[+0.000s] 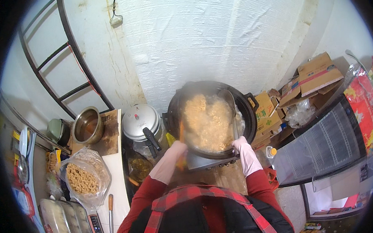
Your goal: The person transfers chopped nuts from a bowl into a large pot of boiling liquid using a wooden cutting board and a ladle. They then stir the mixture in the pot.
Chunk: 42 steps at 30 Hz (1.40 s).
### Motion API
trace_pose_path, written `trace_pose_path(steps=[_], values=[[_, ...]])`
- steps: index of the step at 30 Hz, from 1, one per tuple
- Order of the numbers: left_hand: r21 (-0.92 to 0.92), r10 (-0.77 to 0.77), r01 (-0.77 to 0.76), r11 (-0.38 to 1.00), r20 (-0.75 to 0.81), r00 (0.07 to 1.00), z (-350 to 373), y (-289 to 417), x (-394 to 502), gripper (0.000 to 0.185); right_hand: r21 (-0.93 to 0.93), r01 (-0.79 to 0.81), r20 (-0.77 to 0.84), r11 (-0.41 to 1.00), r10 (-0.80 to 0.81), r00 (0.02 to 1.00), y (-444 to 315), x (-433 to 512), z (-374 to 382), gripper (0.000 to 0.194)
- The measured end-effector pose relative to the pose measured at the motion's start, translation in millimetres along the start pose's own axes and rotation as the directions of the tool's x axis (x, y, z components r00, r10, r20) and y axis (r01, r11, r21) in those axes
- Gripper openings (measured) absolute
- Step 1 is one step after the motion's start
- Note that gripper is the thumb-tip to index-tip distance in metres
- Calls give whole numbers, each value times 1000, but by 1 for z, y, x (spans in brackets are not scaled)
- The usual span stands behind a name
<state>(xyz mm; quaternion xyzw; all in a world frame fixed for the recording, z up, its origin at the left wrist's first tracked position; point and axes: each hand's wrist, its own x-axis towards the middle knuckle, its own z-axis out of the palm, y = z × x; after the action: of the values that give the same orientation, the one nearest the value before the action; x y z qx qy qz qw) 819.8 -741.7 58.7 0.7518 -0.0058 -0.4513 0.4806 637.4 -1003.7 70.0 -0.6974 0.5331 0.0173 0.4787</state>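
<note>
A large black wok (212, 86) holds golden-brown lumps of food (219, 113) in foaming liquid, with steam over it. My left hand (177, 149), gloved in pale pink, grips a blurred orange-brown handle (181, 132) at the wok's near left rim. What the far end of this handle carries is hard to make out through the steam. At the near right rim, my right hand (242, 145), in a matching glove, is closed on the handle of a metal ladle-like utensil (235, 126). That utensil's wide head lies inside the wok's right side.
Left of the wok stands a pressure cooker (141, 120). A metal pot (87, 124), an open plastic bag of brown crumbly pieces (82, 179) and a wooden-handled tool (111, 203) are on the left counter. Cardboard boxes (319, 75) and an orange-capped bottle (270, 152) stand right.
</note>
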Motion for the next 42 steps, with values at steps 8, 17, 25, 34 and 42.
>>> trace_pose_path(steps=[8, 17, 25, 34, 42], values=[[180, -12, -27, 983, 215, 977, 2, -20, 58, 4, 230, 94, 145, 969, -130, 981, -9, -62, -31, 32], [-101, -158, 186, 977, 237, 959, -16, -19, 47, 10, -246, 190, 154, 950, -155, 976, -7, -132, -57, 55], [-46, -90, 107, 993, 279, 956, -16, -17, 25, 8, -622, 251, 143, 741, -208, 968, -42, -128, 3, 43], [-141, 1, 41, 989, 289, 957, -32, -17, -7, 8, -627, 276, 154, 728, -231, 961, -39, -156, -3, 46], [-332, -78, 175, 927, 285, 955, -41, -11, -27, 9, -613, 204, 82, 763, -196, 977, -40, -147, 2, 48]])
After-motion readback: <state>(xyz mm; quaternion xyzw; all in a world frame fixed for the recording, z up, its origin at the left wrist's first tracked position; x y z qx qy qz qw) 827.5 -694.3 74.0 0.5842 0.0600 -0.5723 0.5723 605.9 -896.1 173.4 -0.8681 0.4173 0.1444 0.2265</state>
